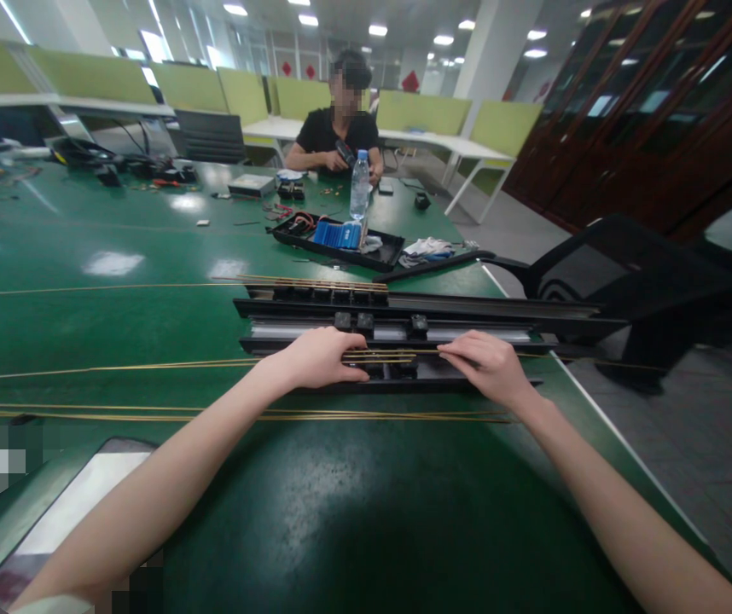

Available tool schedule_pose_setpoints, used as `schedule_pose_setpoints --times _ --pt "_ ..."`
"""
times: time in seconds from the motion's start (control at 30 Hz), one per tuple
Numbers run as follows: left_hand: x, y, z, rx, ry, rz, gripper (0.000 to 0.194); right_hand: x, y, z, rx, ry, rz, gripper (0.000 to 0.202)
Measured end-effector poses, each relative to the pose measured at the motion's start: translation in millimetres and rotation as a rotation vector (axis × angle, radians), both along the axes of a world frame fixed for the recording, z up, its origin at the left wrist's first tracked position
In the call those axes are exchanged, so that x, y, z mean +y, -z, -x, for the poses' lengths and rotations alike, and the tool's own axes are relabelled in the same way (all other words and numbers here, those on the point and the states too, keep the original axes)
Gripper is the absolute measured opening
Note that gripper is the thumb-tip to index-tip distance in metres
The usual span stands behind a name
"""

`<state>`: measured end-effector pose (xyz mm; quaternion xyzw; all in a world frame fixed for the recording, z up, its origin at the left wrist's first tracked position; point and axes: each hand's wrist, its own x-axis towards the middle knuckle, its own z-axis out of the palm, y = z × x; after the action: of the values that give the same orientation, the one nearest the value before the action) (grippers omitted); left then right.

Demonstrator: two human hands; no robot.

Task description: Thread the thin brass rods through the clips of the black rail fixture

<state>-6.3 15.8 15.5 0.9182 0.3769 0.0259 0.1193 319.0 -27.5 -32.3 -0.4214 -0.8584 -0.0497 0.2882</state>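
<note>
Long black channels (468,305) lie side by side across the green table, with small black blocks (418,326) in them. My left hand (324,356) rests over the nearest channel, fingers apart around thin brass-coloured rods (392,355); whether it grips them is unclear. To its right, my right hand (485,362) pinches a thin rod between thumb and fingertips above the same channel. More long rods (366,416) lie on the table nearer to me, under my left forearm. Further rods (315,282) lie along the far channel's blocks.
Beyond the channels sit a black tray (379,256) with a blue part, a water bottle (359,188) and cloths (428,249). A person (340,136) sits across the table (167,230). A flat device (78,503) lies front left; a black chair (596,264) stands right.
</note>
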Motion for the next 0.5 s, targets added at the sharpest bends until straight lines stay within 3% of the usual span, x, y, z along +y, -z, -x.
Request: schedule_pose_setpoints --times 0.5 --pt "-1 -0.3 0 0.007 -0.015 0.008 0.056 5 -15.6 -13 0.140 0.119 0.293 0.020"
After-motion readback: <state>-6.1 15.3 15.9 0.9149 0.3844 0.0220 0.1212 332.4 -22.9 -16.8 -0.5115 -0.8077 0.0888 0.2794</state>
